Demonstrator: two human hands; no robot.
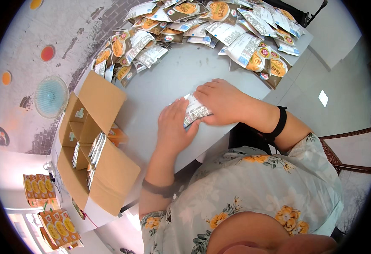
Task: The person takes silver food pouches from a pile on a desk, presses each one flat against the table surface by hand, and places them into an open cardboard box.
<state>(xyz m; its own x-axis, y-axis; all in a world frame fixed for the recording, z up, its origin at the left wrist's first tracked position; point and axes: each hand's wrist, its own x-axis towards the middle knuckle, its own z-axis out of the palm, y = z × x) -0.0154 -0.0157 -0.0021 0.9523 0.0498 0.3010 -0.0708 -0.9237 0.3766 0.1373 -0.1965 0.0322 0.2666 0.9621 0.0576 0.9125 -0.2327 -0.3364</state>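
Note:
A sealed food packet (195,110), its pale printed back facing up, lies on the grey-white table (142,104) in front of me. My left hand (175,125) covers its left end, fingers flat across it and thumb at the near edge. On the right end rests my right hand (223,101), fingers over the top and thumb along the near side. Both hands hold the packet between them, and they hide its two ends. To the left stands an open cardboard box (109,168) with dividers; upright packets (97,147) fill some of its compartments.
Loose packets (226,31) are heaped along the table's far edge and right corner (269,65). An orange carton (117,135) sits behind the box flap. Printed orange cartons (60,227) stand at lower left, beyond a phone-like object (78,209). A decorated wall (17,104) borders the left side.

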